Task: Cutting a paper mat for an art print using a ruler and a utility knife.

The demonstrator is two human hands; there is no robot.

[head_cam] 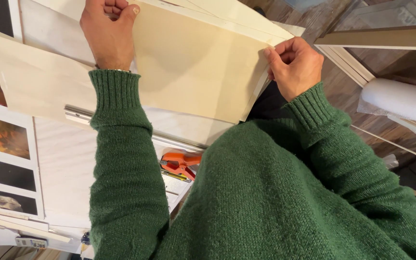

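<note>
Left grip (108,30), right grip (294,65) pinching stiff cream board (193,62); flat, rectangular

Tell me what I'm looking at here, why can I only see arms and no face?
The camera sits on a person's head and looks down, so you see only their green sweater and two bare hands. The left hand and the right hand each pinch an edge of a big cream board, holding it up over a white table. On the table lie a long metal ruler, an orange clamp and printed photos along the left side. A white roll lies at the right.
</note>
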